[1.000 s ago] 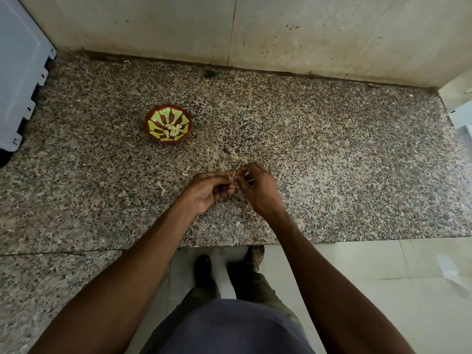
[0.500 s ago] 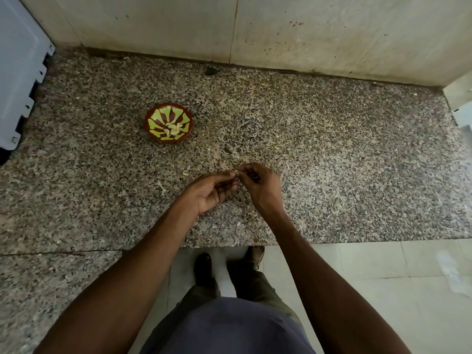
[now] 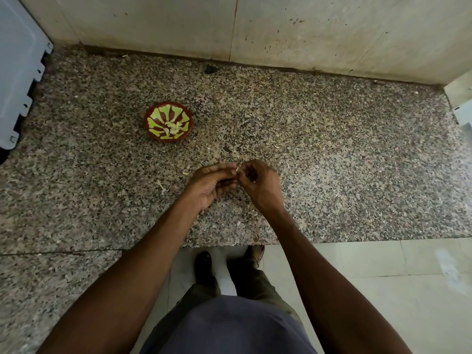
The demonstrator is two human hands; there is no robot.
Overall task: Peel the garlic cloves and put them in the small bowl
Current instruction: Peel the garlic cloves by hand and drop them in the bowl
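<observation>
A small red bowl with a yellow-green pattern sits on the speckled granite counter, up and left of my hands. Several pale peeled cloves lie in its middle. My left hand and my right hand meet fingertip to fingertip over the counter. Between them they pinch a garlic clove, of which only a pale sliver shows. The rest of it is hidden by my fingers.
Bits of garlic skin lie scattered on the counter around my hands. A light blue-grey panel stands at the left edge, and a tiled wall runs behind. The counter's front edge lies just below my wrists, with my feet on the floor beneath.
Both hands stay together at the same spot on the counter. The fingers have shifted slightly on the clove. The bowl has not moved.
</observation>
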